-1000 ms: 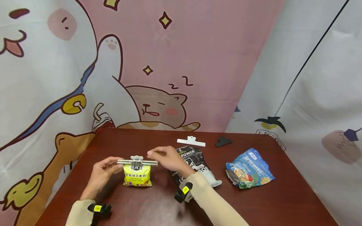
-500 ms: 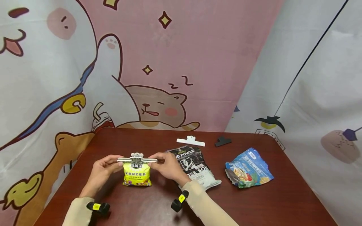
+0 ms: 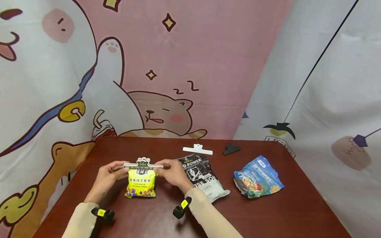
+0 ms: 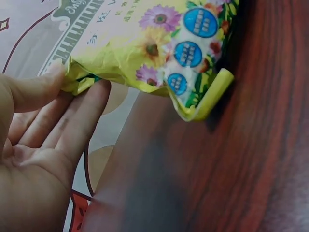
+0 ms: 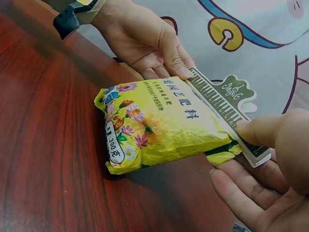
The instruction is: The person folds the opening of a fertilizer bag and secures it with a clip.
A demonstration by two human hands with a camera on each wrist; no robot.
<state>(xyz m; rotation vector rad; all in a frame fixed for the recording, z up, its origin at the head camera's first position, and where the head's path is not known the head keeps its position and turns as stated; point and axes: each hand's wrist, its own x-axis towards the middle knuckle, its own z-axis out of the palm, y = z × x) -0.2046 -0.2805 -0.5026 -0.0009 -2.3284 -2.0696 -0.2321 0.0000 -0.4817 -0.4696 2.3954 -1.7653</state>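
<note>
A yellow fertilizer bag (image 3: 141,183) with printed flowers stands on the table, leaning back a little. Across its top runs a wide bag clip (image 3: 143,165), white-edged with a piano-key print and the word "Music" in the right wrist view. My left hand (image 3: 107,178) pinches the clip's left end between thumb and fingers. At the other end, my right hand (image 3: 176,174) holds the clip with the thumb (image 5: 263,130) on its printed face and fingers underneath. A folded top corner of the bag sticks out below the clip beside my right fingers.
Right of the hands lies a black and white soil bag (image 3: 202,177), partly behind my right hand. Farther right is a blue pouch (image 3: 259,178). A white clip (image 3: 197,149) and a black clip (image 3: 231,149) lie near the table's back edge.
My right hand has come down onto the clip's right end and taken hold of it. The clip has tipped so its printed face shows. My left hand has kept its hold.
</note>
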